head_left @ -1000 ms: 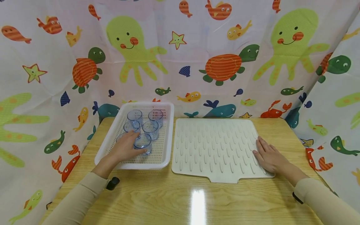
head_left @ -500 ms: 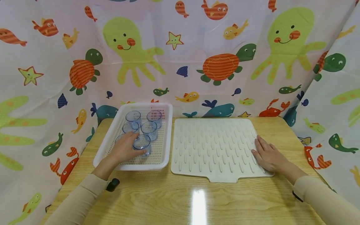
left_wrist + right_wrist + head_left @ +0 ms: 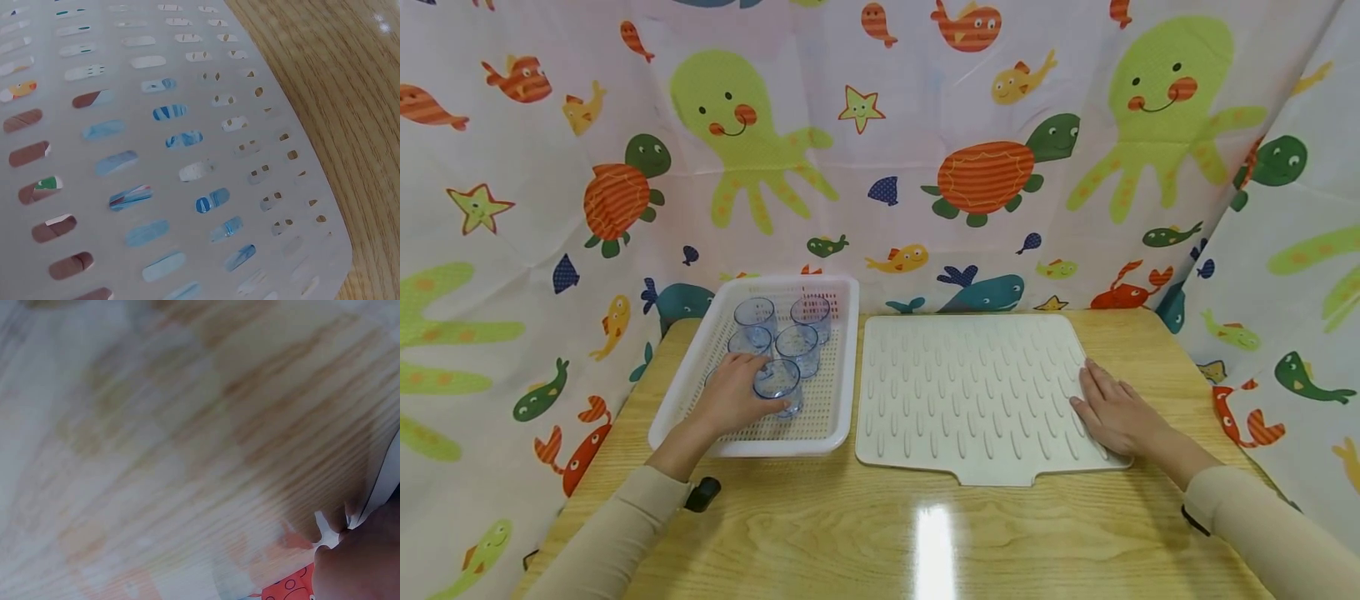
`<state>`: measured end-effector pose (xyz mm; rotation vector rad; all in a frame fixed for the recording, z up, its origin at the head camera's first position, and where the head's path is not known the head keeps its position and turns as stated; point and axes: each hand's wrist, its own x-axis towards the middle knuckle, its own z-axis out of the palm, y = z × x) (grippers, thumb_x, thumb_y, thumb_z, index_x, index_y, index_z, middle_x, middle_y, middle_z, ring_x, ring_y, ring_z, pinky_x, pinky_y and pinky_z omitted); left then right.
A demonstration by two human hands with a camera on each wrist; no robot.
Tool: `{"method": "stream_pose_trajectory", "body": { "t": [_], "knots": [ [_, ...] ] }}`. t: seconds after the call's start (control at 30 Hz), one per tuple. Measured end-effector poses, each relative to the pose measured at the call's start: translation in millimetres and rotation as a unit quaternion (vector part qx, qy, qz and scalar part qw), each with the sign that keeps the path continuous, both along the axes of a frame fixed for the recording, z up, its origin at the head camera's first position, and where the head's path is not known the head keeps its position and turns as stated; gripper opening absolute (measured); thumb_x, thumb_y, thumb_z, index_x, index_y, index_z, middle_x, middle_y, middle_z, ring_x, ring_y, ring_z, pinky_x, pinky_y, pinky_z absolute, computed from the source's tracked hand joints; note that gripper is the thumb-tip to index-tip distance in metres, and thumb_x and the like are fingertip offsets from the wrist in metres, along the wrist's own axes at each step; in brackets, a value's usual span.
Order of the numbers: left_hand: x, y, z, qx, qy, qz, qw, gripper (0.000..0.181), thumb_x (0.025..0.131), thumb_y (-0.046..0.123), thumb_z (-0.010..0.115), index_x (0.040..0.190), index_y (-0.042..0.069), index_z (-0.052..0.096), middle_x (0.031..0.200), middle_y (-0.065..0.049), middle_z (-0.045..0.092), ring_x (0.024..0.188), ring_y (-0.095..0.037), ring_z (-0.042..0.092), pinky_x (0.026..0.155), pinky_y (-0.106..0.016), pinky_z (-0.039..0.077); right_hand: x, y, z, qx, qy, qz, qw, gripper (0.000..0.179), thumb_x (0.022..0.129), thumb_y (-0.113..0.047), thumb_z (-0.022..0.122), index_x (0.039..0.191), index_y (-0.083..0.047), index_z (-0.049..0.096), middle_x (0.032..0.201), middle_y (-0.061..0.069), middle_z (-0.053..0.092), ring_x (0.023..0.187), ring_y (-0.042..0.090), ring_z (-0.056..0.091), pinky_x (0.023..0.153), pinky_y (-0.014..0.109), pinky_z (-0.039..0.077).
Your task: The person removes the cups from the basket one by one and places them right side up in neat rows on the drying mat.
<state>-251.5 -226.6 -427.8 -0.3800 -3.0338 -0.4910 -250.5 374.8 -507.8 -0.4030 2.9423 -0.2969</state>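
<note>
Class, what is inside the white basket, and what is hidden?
Five bluish glasses show plainly in the white basket. The left hand covers the near-left part; whatever lies behind it cannot be seen.

A white fabric curtain with a colourful sea-creature print [image 3: 910, 100] forms the backdrop from nine o'clock through twelve to three, turning forward at both sides. Printed on it are a lime-green smiling octopus [image 3: 722, 92] between ten and eleven o'clock, an orange-striped green turtle [image 3: 985, 177] between one and two, and a red-orange crab [image 3: 580, 458] at eight. Faint creases cross the cloth. At six o'clock spreads a pale, glossy wood-grain table [image 3: 820, 525], a bright white streak of reflected light [image 3: 934, 550] between five and six.
</note>
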Motion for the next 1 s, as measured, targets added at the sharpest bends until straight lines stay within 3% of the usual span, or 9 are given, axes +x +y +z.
{"method": "stream_pose_trajectory", "body": {
  "t": [0.27,0.6,1.0],
  "knots": [
    [-3.3,2.1,-1.9,-0.004,-0.004,0.000,1.0000,0.085,0.081,0.047,0.084,0.141,-0.007,0.055,0.142,-0.027,0.055,0.136,-0.046,0.040,0.112,-0.064,0.035,-0.9,2.3,2.0,0.000,-0.002,0.000,1.0000,0.079,0.111,-0.048,0.026,0.156,0.015,0.010,0.164,0.035,0.003,0.151,0.052,0.008,0.117,0.072,0.009],
    [1.1,8.2,3.8,-0.022,-0.020,0.006,0.9995,0.084,0.083,0.048,0.082,0.140,-0.008,0.054,0.143,-0.029,0.053,0.136,-0.048,0.039,0.111,-0.067,0.035,-0.7,0.0,2.3,0.000,-0.006,-0.001,1.0000,0.081,0.110,-0.049,0.029,0.156,0.015,0.010,0.165,0.035,0.002,0.151,0.053,0.009,0.117,0.072,0.009],
    [4.0,5.7,10.0,0.025,-0.028,0.005,0.9993,0.085,0.084,0.046,0.082,0.139,-0.011,0.052,0.142,-0.032,0.051,0.133,-0.051,0.045,0.109,-0.065,0.040,-0.6,0.5,0.5,-0.001,-0.005,0.001,1.0000,0.081,0.110,-0.049,0.028,0.156,0.015,0.010,0.165,0.035,0.002,0.151,0.053,0.008,0.117,0.072,0.009]
  ]
}}
